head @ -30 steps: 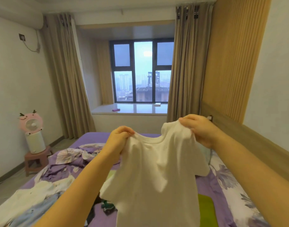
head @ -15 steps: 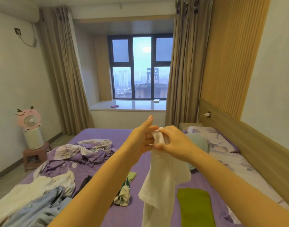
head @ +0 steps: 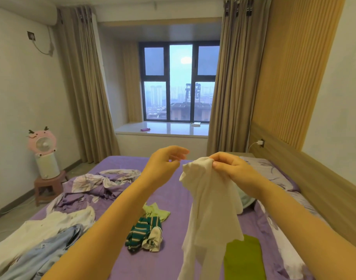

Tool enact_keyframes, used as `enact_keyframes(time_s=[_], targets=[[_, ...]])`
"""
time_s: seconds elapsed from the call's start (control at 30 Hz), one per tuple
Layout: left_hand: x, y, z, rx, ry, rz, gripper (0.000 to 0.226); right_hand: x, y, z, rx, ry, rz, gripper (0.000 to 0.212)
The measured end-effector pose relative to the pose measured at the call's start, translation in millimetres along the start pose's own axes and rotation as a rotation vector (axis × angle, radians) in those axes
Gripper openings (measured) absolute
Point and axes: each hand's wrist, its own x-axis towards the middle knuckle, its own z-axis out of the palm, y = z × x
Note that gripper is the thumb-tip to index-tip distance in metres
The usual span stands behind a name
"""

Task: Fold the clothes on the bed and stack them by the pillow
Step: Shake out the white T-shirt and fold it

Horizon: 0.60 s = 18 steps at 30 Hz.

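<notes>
While our right hand [head: 226, 167] pinches the white shirt [head: 209, 209] and our left hand [head: 165, 165] hangs loose, most clothes [head: 143, 234] on the bed [head: 173, 265] remain unfolded.

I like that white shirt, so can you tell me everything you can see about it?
The white shirt looks like thin, soft cloth, plain with no print. It hangs long and bunched, doubled lengthwise, above the purple bed. The right hand pinches its top edge; the left hand is beside it, fingers relaxed, not touching. Its lower end runs out of the picture in front of a folded green garment.
</notes>
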Motion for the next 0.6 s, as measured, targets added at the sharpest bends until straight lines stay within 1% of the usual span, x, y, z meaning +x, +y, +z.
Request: enact_keyframes(time_s=[0.07, 0.13, 0.2, 0.23, 0.3, 0.37, 0.43, 0.53, 0.6], targets=[[4, -2, -3, 0.009, -0.098, 0.033, 0.055, 1, -2, -4, 0.051, -0.058, -0.013, 0.020], [8, -2, -1, 0.011, -0.162, 0.101, 0.058, 1, -6, -6, 0.088, -0.088, -0.032, 0.020], [12, -1, 4, 0.068, -0.185, 0.195, 0.059, 1, -11, -7, 0.111, -0.084, -0.056, 0.020], [13, 1, 7, 0.055, -0.190, 0.234, 0.060, 1, -13, -7, 0.118, -0.071, -0.067, 0.019], [15, 5, 14, -0.056, -0.166, 0.287, 0.061, 1, -16, -7, 0.153, -0.044, -0.078, 0.018], [17, 9, 20, -0.165, -0.107, 0.322, 0.053, 1, -18, -7, 0.215, -0.019, -0.073, 0.017], [21, 14, 25, -0.209, -0.051, 0.320, 0.037, -1, -20, -9, 0.278, 0.010, -0.065, 0.022], [23, 23, 29, -0.149, -0.011, 0.319, 0.021, -2, -22, -14, 0.311, 0.037, -0.049, 0.031], [22, 25, 27, -0.138, -0.047, 0.304, 0.017, -2, -20, -19, 0.266, 0.055, -0.045, 0.030]])
